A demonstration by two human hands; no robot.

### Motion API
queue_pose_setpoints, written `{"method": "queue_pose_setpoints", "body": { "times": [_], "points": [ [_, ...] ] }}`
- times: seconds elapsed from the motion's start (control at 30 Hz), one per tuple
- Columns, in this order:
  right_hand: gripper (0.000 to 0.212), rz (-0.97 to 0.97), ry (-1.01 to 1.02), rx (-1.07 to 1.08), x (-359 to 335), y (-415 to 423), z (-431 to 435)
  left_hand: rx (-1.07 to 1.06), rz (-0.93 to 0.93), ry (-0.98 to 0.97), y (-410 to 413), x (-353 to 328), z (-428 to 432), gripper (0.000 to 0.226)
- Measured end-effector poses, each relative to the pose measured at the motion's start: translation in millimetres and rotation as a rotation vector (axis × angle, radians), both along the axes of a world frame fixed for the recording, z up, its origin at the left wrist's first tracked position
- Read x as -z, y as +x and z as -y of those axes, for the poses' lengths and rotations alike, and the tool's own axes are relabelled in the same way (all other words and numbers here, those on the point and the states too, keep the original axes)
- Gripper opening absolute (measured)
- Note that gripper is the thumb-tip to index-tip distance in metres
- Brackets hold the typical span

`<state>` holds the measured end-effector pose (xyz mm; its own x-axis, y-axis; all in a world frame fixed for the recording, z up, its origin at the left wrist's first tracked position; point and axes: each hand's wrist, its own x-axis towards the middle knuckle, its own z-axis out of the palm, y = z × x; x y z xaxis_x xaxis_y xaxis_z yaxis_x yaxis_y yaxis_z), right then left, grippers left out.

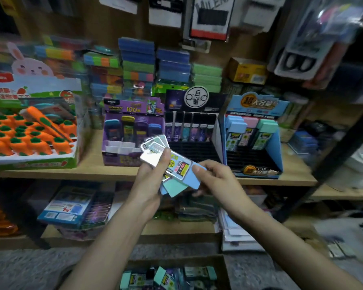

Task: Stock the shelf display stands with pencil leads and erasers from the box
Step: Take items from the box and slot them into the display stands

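My left hand (149,181) grips a fanned stack of pencil lead cases (155,148) in front of the shelf. My right hand (216,181) pinches the blue cap end of one lead case (190,174) that lies across the stack. Behind stand a blue display stand (258,130) holding three cases, a black display stand (194,130) with a row of leads, and a purple display stand (132,130). A cardboard box (176,275) with more lead cases sits on the floor at the bottom.
An orange carrot eraser tray (29,139) fills the shelf's left. Stacks of coloured packets (138,65) stand at the back. The wooden shelf edge (71,174) runs across. Packets lie on the lower shelf (76,208), and a dark shelf post (333,155) stands at right.
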<state>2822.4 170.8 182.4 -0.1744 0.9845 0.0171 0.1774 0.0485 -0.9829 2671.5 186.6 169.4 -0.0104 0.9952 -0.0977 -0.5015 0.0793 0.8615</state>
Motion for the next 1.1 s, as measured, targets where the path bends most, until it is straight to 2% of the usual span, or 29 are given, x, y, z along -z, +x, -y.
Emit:
{"method": "queue_pose_setpoints", "body": {
  "times": [0.1,0.2,0.27,0.4,0.63,0.8,0.93,1.03,1.1],
  "points": [
    [0.017,-0.116,-0.072,0.109,-5.5,28.9,-5.8,0.085,-0.006,-0.018,12.8,0.4,-3.9,0.022],
    [0.013,-0.130,-0.007,0.197,-24.9,66.5,-20.6,0.150,0.051,-0.065,16.1,-1.2,-10.6,0.017],
    [0.010,0.036,0.065,0.205,-41.8,95.9,-33.4,0.155,0.051,-0.067,14.1,-2.7,-15.8,0.019],
    [0.018,0.469,0.241,0.265,-67.1,145.4,-63.3,0.118,-0.016,-0.029,9.7,0.1,-22.2,0.022],
    [0.018,0.919,0.424,0.139,-61.2,140.0,-103.6,0.092,-0.109,0.012,7.2,10.8,-22.1,0.036],
    [0.021,1.047,0.417,0.010,-61.8,127.9,-117.1,0.048,-0.141,-0.002,-3.7,13.0,-23.9,0.042],
    [0.024,1.099,0.335,-0.155,-74.4,133.2,-123.1,0.063,-0.169,-0.001,-6.5,9.9,-22.0,0.045],
    [0.024,1.089,0.356,-0.094,-68.7,137.1,-127.7,0.065,-0.184,0.004,-3.5,7.6,-19.0,0.048],
    [0.028,1.069,0.457,0.063,-56.7,136.8,-128.9,0.068,-0.184,0.011,-1.0,6.1,-16.8,0.050]
  ]
}}
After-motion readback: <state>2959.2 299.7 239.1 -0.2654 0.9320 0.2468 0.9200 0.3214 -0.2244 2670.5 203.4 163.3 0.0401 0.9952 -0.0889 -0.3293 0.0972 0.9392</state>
